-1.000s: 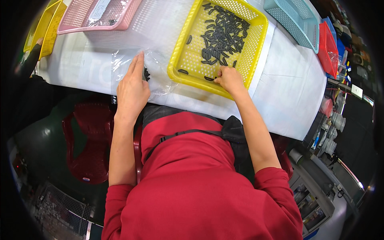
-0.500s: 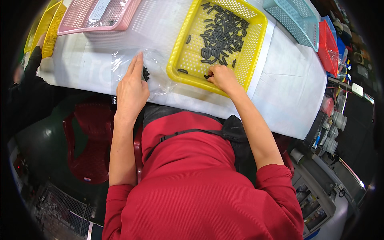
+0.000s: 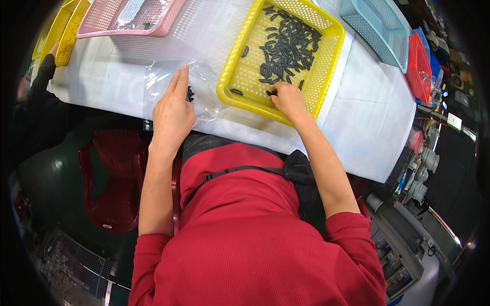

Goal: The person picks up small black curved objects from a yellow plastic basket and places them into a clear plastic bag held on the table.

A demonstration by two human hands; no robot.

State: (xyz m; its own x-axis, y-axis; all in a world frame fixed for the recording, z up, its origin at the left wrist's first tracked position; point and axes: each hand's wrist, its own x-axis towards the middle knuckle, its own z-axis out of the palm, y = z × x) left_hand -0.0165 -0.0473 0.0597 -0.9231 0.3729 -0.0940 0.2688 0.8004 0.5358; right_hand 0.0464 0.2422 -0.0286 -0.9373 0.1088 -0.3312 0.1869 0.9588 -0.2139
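A clear plastic bag lies on the white-covered table, with a few black pieces showing inside it. My left hand rests on the bag, its fingers stretched out and held side by side; the thumb is hard to see. To its right stands a yellow perforated basket holding a heap of small, curved black pieces. Inside the near edge of this basket, my right hand pinches a small black piece, partly hidden by the fingertips.
A pink basket with bagged items stands at the back left, a pale blue basket and a red bin at the right. Another person's dark-sleeved hand touches a yellow basket. A dark red chair stands below.
The whole view has shifted slightly. Both hands stay in nearly the same places, the left on the bag and the right at the basket's near edge.
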